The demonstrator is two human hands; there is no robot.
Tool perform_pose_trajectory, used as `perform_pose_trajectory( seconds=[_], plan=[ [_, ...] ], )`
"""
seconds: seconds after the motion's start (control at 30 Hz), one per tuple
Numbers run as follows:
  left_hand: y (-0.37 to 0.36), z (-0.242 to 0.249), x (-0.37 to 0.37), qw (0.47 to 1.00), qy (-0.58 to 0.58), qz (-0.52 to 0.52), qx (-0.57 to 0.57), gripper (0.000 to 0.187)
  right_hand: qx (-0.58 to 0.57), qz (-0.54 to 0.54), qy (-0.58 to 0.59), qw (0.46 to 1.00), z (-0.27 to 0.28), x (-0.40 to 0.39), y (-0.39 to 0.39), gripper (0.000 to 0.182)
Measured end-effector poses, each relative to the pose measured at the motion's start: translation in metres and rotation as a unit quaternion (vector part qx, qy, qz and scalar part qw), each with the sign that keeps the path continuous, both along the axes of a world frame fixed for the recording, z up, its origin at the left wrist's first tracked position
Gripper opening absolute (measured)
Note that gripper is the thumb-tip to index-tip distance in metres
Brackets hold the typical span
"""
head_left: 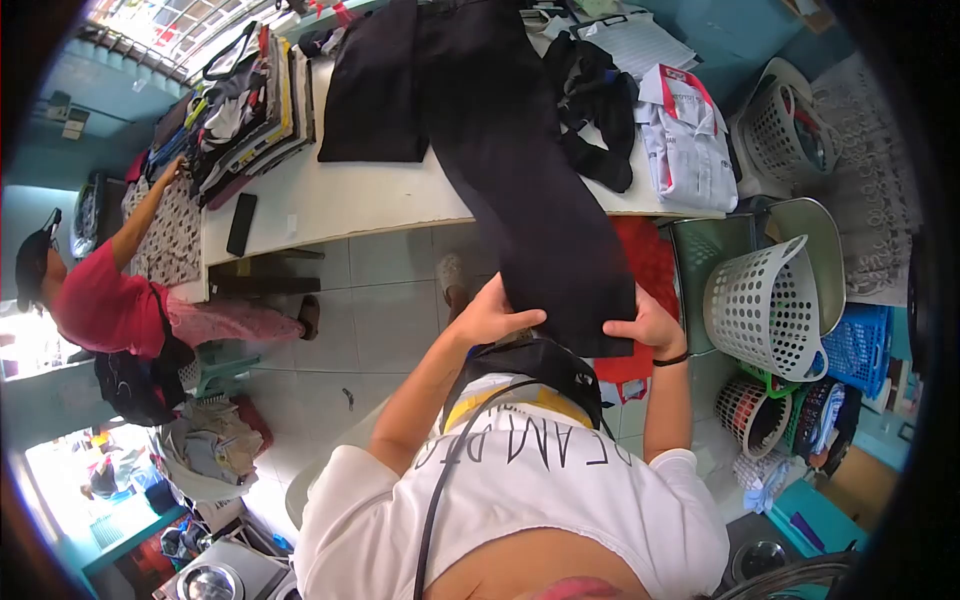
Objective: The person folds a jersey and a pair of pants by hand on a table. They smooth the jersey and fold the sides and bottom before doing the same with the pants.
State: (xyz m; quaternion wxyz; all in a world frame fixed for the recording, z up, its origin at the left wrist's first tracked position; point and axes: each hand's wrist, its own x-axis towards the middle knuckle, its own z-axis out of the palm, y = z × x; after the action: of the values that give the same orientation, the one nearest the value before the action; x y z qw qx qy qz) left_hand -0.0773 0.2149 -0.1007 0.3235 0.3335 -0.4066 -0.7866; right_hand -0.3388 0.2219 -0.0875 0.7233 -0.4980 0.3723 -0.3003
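Observation:
A long pair of black trousers [520,170] lies across the white table [350,200] and hangs off its near edge toward me. My left hand [492,315] grips the hanging end at its left side. My right hand [648,325], with a black band on the wrist, grips the same end at its right side. Both hands hold the cloth in front of my chest.
A dark crumpled garment [595,95], a folded white shirt [690,135] and stacked folded clothes [250,100] lie on the table, with a black phone [241,224]. White laundry baskets [765,305] stand at the right. A person in a red top [105,305] works at the left.

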Motion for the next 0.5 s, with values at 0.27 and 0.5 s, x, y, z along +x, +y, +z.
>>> perform_pose_trajectory(
  seconds=[0.27,0.5],
  plan=[
    [0.012,0.002,-0.022,0.964,-0.127,0.194,0.133,0.066,0.081,-0.179,-0.052,0.979,-0.020,-0.012,0.008,0.039],
    [-0.135,0.035,0.009,0.972,-0.082,0.215,0.042,0.051,0.109,-0.185,-0.187,0.959,0.021,0.015,-0.138,0.027]
  ],
)
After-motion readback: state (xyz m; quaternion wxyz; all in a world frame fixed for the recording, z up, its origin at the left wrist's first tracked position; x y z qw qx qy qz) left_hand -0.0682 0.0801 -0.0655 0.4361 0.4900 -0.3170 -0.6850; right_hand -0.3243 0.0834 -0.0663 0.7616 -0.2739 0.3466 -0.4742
